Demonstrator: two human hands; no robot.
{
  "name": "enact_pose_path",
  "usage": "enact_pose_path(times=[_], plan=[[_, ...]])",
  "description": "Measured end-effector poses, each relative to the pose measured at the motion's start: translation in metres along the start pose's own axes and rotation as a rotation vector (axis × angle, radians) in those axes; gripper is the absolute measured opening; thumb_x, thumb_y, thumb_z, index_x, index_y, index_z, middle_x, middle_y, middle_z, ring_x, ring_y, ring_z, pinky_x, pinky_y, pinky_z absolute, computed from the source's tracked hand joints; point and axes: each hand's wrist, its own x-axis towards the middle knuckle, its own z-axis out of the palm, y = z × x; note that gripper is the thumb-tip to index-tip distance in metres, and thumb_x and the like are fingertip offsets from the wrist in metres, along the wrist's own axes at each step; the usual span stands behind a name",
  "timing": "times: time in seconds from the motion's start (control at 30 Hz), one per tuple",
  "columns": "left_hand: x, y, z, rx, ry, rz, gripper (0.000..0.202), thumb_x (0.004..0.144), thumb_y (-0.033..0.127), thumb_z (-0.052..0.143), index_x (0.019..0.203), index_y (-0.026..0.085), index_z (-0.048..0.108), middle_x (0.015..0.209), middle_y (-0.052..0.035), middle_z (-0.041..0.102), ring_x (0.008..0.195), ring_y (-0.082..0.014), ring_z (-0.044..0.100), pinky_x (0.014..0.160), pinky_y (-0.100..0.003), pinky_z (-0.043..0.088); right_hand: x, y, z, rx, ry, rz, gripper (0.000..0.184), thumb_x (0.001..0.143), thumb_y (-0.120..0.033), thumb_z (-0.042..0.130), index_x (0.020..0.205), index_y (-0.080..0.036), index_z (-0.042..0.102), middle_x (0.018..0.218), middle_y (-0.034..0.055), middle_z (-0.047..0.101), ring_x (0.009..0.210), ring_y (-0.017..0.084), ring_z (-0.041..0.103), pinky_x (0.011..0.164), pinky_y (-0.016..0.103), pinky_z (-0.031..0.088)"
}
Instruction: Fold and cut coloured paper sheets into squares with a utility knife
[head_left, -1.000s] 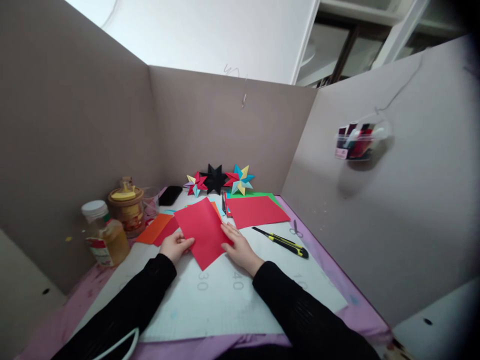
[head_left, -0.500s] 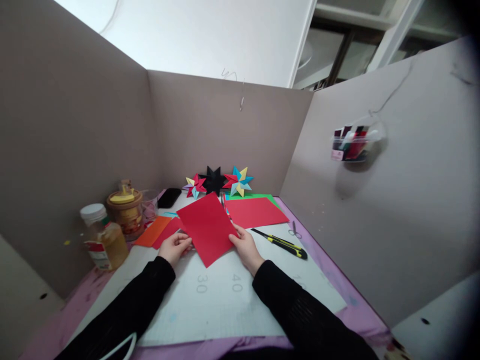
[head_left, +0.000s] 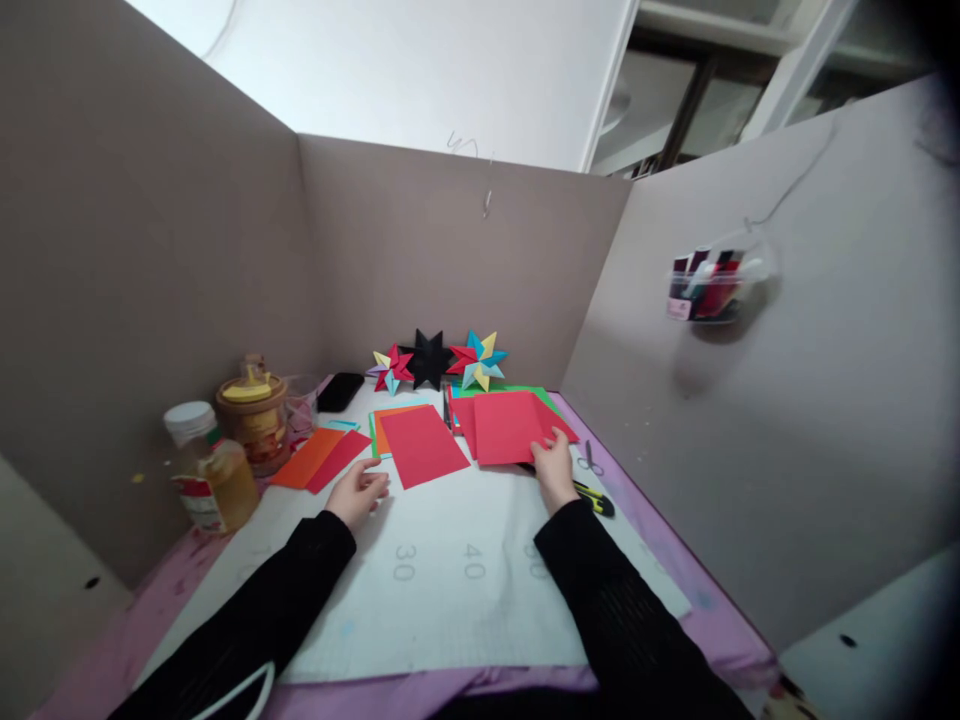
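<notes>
My right hand (head_left: 555, 472) pinches the lower right corner of a red paper sheet (head_left: 506, 428), above other red paper at the back right. My left hand (head_left: 358, 494) rests low over the white mat (head_left: 450, 620), its fingers loosely bent and apart with nothing in them. Just ahead of it another red sheet (head_left: 424, 446) lies at a slant, partly over an orange sheet (head_left: 386, 435). A narrower red strip (head_left: 341, 458) and an orange strip (head_left: 306, 457) lie left of my left hand. The yellow-black utility knife (head_left: 598, 499) is partly hidden by my right hand.
Small scissors (head_left: 590, 460) lie at the right edge. Folded paper stars, one black (head_left: 429, 360), stand along the back panel. A phone (head_left: 340, 392), a brown jar (head_left: 255, 425) and a glue bottle (head_left: 212, 470) line the left. A clear cup (head_left: 709, 285) hangs on the right panel.
My right hand has carried the red sheet right and away from my left hand, which let go of it. The slanted red sheet and orange sheet beneath are now uncovered.
</notes>
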Motion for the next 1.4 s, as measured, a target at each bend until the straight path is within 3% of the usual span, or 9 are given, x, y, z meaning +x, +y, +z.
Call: enact_pose_path(times=[0.13, 0.3, 0.5, 0.63, 0.9, 1.07, 1.2, 1.33, 1.4], plan=[[0.001, -0.004, -0.001, 0.159, -0.029, 0.147, 0.045, 0.058, 0.043, 0.069, 0.093, 0.016, 0.061, 0.090, -0.0100, 0.066, 0.070, -0.0200, 0.063, 0.056, -0.027, 0.046, -0.018, -0.018, 0.011, -0.271, -0.034, -0.241, 0.057, 0.069, -0.025, 0.056, 0.123, -0.010, 0.046, 0.127, 0.0200, 0.044, 0.123, 0.032, 0.035, 0.103, 0.050, 0.025], [-0.005, -0.006, 0.003, 0.452, -0.063, 0.366, 0.029, 0.063, 0.037, 0.066, 0.086, 0.021, 0.068, 0.086, -0.0069, 0.068, 0.077, -0.0228, 0.061, 0.077, -0.033, 0.046, -0.069, -0.050, 0.044, -0.286, -0.669, -0.482, 0.036, 0.080, -0.027, 0.049, 0.113, -0.018, 0.059, 0.125, 0.0127, 0.052, 0.120, 0.025, 0.042, 0.102, 0.043, 0.031], [-0.006, 0.004, 0.013, -0.131, -0.069, 0.026, 0.058, 0.060, 0.035, 0.073, 0.113, 0.023, 0.052, 0.123, -0.0113, 0.053, 0.100, -0.0235, 0.059, 0.074, -0.030, 0.050, -0.095, -0.054, 0.051, -0.367, -0.991, -0.513, 0.059, 0.076, -0.038, 0.058, 0.131, -0.021, 0.045, 0.137, 0.0116, 0.041, 0.129, 0.028, 0.032, 0.106, 0.046, 0.021], [-0.002, 0.012, 0.009, -0.419, -0.081, -0.179, 0.052, 0.067, 0.031, 0.070, 0.113, 0.024, 0.047, 0.115, -0.0100, 0.057, 0.089, -0.0192, 0.064, 0.066, -0.027, 0.051, -0.097, -0.059, 0.045, -0.397, -1.016, -0.549, 0.061, 0.075, -0.039, 0.059, 0.131, -0.016, 0.046, 0.137, 0.0141, 0.040, 0.129, 0.028, 0.033, 0.105, 0.043, 0.025], [0.000, 0.009, 0.010, -0.263, -0.148, 0.001, 0.055, 0.060, 0.035, 0.074, 0.110, 0.015, 0.061, 0.106, -0.0129, 0.066, 0.097, -0.0254, 0.061, 0.082, -0.035, 0.050, -0.120, -0.076, 0.044, -0.204, -1.088, -0.560, 0.056, 0.075, -0.035, 0.060, 0.129, -0.026, 0.047, 0.129, 0.0067, 0.052, 0.123, 0.026, 0.042, 0.104, 0.043, 0.027], [-0.014, 0.018, 0.008, 0.004, -0.146, 0.260, 0.059, 0.059, 0.029, 0.073, 0.115, 0.015, 0.061, 0.121, -0.0088, 0.059, 0.116, -0.0276, 0.050, 0.097, -0.032, 0.040, -0.107, -0.066, 0.053, 0.051, -0.651, -0.141, 0.086, 0.072, -0.041, 0.061, 0.143, -0.022, 0.016, 0.145, 0.0124, 0.026, 0.131, 0.026, 0.030, 0.104, 0.045, 0.029], [-0.018, 0.024, 0.008, 0.057, -0.264, 0.324, 0.055, 0.066, 0.032, 0.067, 0.118, 0.017, 0.059, 0.120, -0.0068, 0.060, 0.111, -0.0260, 0.054, 0.093, -0.031, 0.043, -0.097, -0.059, 0.057, 0.485, -0.727, 0.283, 0.098, 0.068, -0.041, 0.064, 0.143, -0.017, 0.007, 0.117, 0.0150, 0.058, 0.102, 0.026, 0.059, 0.084, 0.042, 0.048], [0.002, 0.021, -0.016, 0.269, 0.011, 0.386, 0.047, 0.072, 0.037, 0.062, 0.116, 0.020, 0.060, 0.111, -0.0092, 0.064, 0.109, -0.0272, 0.054, 0.090, -0.035, 0.042, -0.094, -0.062, 0.052, 0.583, -0.664, 0.376, 0.089, 0.060, -0.026, 0.069, 0.137, -0.013, 0.026, 0.075, 0.0026, 0.067, 0.070, 0.021, 0.065, 0.071, 0.037, 0.051], [0.016, 0.017, -0.038, 0.487, 0.191, 0.452, 0.048, 0.063, 0.032, 0.070, 0.109, 0.020, 0.063, 0.122, -0.0128, 0.057, 0.124, -0.0319, 0.039, 0.098, -0.039, 0.033, -0.093, -0.062, 0.050, 0.583, -0.611, 0.382, 0.083, 0.059, -0.023, 0.067, 0.133, -0.013, 0.030, 0.071, 0.0008, 0.066, 0.064, 0.020, 0.064, 0.066, 0.035, 0.052]])
